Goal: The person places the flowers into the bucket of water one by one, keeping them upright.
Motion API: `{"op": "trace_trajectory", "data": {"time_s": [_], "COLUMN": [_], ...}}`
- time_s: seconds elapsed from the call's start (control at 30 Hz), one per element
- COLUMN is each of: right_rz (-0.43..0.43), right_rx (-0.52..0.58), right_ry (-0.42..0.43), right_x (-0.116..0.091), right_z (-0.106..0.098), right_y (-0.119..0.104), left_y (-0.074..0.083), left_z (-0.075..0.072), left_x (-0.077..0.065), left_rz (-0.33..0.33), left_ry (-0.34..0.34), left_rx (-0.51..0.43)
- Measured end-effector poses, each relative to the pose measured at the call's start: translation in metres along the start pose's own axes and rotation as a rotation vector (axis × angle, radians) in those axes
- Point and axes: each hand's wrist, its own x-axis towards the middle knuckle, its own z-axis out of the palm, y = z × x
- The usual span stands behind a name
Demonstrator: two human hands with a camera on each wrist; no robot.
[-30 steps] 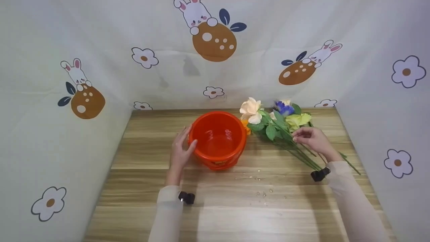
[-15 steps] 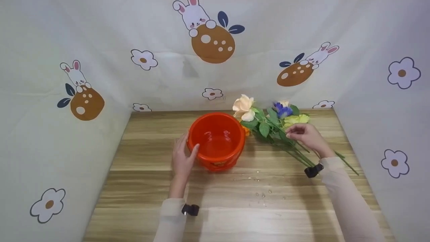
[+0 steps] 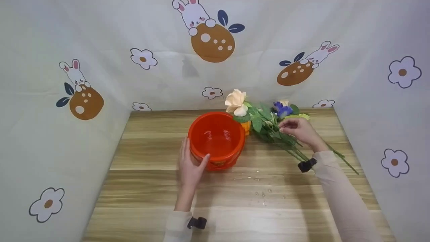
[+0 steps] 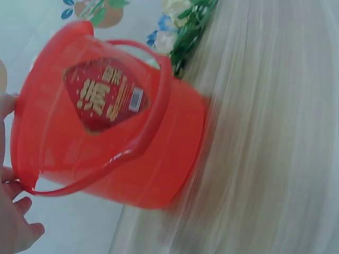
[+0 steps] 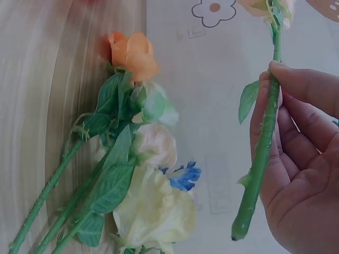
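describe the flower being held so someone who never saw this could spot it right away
Start at the round orange plastic bucket on the wooden table; a bunch of artificial flowers lies just to its right. The right hand pinches one green stem, and at its tip is the pale peach rose. Unlike the blue and yellow blooms lying flat, it is lifted beside the bucket's rim.

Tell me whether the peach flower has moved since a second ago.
Yes. The peach flower, its stem pinched by the right hand, has shifted left and lifted, now overlapping the orange bucket rim.
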Motion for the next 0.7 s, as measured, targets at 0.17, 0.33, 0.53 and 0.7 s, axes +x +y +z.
{"op": "trace_trajectory", "data": {"time_s": [0.17, 0.33, 0.53, 0.7], "right_rz": [0.001, -0.028, -0.053, -0.091], "right_rx": [-0.040, -0.028, -0.005, 0.018], "right_ry": [-0.021, -0.019, -0.030, -0.055], "right_x": [0.008, 0.014, 0.020, 0.027], "right_z": [0.004, 0.012, 0.026, 0.039], "right_y": [-0.007, -0.013, -0.020, -0.028], "left_y": [0.006, 0.006, 0.005, 0.003], "left_z": [0.006, 0.013, 0.015, 0.013], "left_x": [-0.009, -0.013, -0.014, -0.015], "left_rz": [-0.012, -0.027, -0.025, -0.031], "left_ry": [0.012, 0.018, 0.034, 0.032], "left_rx": [0.004, -0.014, -0.028, -0.026]}}
